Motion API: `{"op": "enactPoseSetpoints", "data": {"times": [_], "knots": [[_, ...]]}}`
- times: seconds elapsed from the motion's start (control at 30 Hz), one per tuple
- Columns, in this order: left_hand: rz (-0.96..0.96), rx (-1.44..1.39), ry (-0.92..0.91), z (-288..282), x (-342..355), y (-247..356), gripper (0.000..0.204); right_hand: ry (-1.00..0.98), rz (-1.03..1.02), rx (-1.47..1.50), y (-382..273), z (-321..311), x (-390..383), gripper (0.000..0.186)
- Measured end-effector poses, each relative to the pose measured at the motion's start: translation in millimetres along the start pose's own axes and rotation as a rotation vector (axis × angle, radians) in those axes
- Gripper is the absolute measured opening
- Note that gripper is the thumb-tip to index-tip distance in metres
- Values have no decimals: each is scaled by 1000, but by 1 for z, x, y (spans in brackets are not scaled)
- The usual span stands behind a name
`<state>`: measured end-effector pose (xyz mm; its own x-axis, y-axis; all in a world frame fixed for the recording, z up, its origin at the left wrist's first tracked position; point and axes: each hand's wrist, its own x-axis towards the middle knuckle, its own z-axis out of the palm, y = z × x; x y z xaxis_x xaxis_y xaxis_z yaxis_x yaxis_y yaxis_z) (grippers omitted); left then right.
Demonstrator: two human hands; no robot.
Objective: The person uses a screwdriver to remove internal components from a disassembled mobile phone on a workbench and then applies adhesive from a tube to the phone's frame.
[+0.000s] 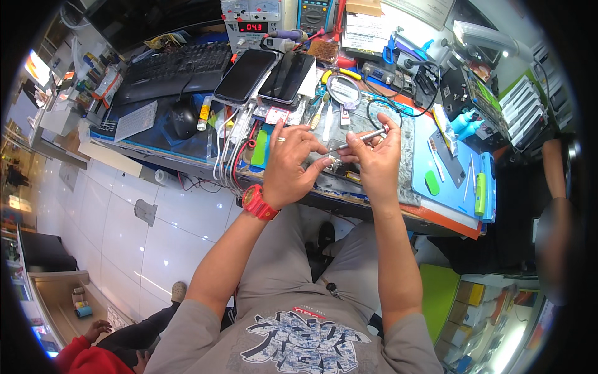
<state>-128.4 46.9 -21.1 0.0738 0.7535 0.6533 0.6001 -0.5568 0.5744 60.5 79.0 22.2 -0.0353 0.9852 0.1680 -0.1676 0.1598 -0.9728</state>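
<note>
My right hand grips a slim silver screwdriver-like tool, slanting down to the left. Its thin tip reaches the bent fingers of my left hand. The left thumb and index finger come close together there, beside a small silvery piece partly covered by my hands. Whatever lies between those left fingertips is too small to make out. A red watch circles my left wrist. Just beyond the hands, a brush and a white tool lie on the grey mat.
Two black phones lie behind my left hand, with cables hanging nearby. A round magnifier stands behind the tools. To the right is a blue mat; at the back, a power supply. Someone in a red sleeve sits lower left.
</note>
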Motion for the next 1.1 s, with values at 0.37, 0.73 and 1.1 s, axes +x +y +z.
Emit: {"op": "enactPoseSetpoints", "data": {"times": [0.37,0.73,1.1], "knots": [[-11,22,28,1,-1,1,14,36,-86,-1,-5,3,-4,75],[-12,33,23,2,-1,2,10,-26,-223,-132,-3,8,-12,74],[-13,49,12,2,0,3,9,-16,-259,-114,-8,9,-17,74]]}}
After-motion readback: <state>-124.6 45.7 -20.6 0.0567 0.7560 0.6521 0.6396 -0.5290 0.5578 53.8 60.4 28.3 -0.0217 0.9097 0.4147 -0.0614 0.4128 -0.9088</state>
